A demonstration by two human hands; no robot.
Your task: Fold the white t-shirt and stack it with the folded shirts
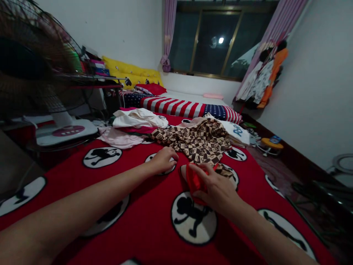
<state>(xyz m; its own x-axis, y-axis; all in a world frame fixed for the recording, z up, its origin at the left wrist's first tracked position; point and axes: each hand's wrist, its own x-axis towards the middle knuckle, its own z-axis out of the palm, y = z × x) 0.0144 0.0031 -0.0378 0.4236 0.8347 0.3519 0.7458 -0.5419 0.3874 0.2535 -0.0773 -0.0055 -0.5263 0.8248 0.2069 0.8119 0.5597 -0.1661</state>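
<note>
Right hand [215, 189] closed, fingers pinching small red cloth [196, 184] above red bedspread [143, 235] printed with black-and-white monkey discs. Left hand [162, 160] lies palm down, fingers loosely curled, gripping nothing visible. Step in hand, as judged: working this red piece alone. Next move calls for flat room: open bedspread lies nearest, between the hands and toward the near side. Bed edge [303, 221] runs along the right, with floor beyond. Just past the hands: brown checked garment [193, 141], white garment with blue lettering [237, 132], pale pink garment [118, 138], white garment [138, 118]. Farther: striped bedding [179, 108].
</note>
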